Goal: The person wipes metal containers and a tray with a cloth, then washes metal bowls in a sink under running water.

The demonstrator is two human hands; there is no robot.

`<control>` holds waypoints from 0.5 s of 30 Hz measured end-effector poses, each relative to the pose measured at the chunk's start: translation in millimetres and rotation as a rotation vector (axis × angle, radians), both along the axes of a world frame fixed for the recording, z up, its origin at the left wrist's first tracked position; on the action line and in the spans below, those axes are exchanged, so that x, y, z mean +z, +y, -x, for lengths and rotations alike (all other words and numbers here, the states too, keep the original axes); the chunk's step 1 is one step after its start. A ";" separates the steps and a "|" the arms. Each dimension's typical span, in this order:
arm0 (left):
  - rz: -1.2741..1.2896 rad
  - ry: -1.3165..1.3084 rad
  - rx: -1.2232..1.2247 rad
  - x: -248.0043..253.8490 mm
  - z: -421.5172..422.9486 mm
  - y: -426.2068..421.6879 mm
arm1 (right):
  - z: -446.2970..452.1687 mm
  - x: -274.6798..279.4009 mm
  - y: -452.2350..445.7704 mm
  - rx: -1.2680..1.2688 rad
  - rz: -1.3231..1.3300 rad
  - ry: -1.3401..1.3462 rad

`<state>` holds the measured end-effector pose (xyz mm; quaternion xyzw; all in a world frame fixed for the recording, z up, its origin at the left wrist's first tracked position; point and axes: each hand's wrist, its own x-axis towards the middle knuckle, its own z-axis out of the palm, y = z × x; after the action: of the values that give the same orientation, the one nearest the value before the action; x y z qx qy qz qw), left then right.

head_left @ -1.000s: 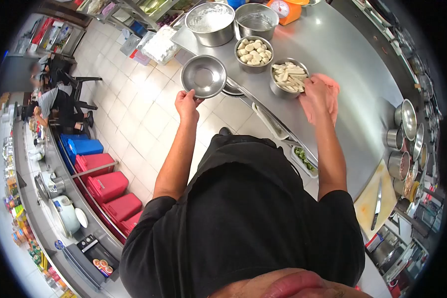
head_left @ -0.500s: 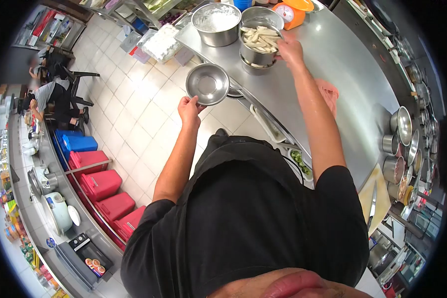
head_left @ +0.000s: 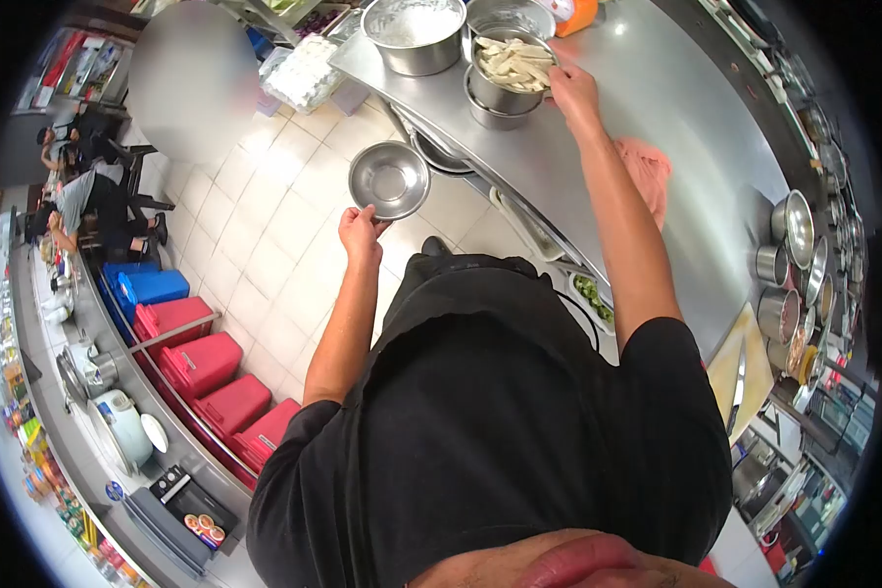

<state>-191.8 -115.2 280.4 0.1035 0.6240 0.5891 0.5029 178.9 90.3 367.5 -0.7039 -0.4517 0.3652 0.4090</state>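
A pale tiled floor (head_left: 265,235) extends at left, beside a steel table (head_left: 706,147) occupying the far and right parts of the work area. A row of red bins (head_left: 203,363) stands under the counter at left. On the far end of the table is a large pot (head_left: 416,61) coated inside with white residue; a second pot (head_left: 531,16) stands just to its right. A cutting board (head_left: 720,367) lies at the near right. A pink cloth (head_left: 645,176) lies bunched on the table, right of the right forearm. A steel bowl (head_left: 389,179), inner face up, is over the floor, left of the table edge. A steel container (head_left: 505,98) is directly above a lower container (head_left: 495,120); whether its weight rests there cannot be determined. The right hand (head_left: 573,96) grips its right rim; the left hand (head_left: 361,235) pinches the bowl's near rim. Pale strips (head_left: 514,64) fill the upper container.
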 end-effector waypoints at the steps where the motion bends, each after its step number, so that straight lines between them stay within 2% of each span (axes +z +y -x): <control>1: -0.014 -0.007 -0.014 -1.3 -1.7 2.2 | -8.1 -1.4 -2.8 -0.010 -0.034 -0.031; 5: -0.031 -0.030 -0.047 -4.7 -4.0 10.9 | -67.4 -9.1 -33.5 -0.041 -0.145 -0.192; 6: -0.023 -0.028 -0.039 -2.6 -5.0 12.1 | -80.2 -8.2 -55.8 -0.143 -0.073 -0.192; 8: -0.018 -0.023 -0.046 -2.8 -2.5 11.4 | -137.9 -42.4 -88.3 -0.193 -0.086 -0.517; 9: -0.017 -0.021 -0.048 -3.0 -2.0 11.5 | -172.8 -83.6 -103.3 -0.134 -0.173 -0.841; 12: 0.033 -0.024 -0.059 -5.2 0.2 6.8 | -184.0 -110.5 -158.6 0.150 -0.275 -1.168; 15: 0.047 0.002 -0.074 -11.2 0.0 3.4 | -139.8 -78.6 -150.0 0.102 -0.046 -0.896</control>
<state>-191.8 -111.8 269.2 0.1151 0.6338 0.5552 0.5261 318.8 -59.7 288.9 -0.7602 -0.6261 0.0340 0.1701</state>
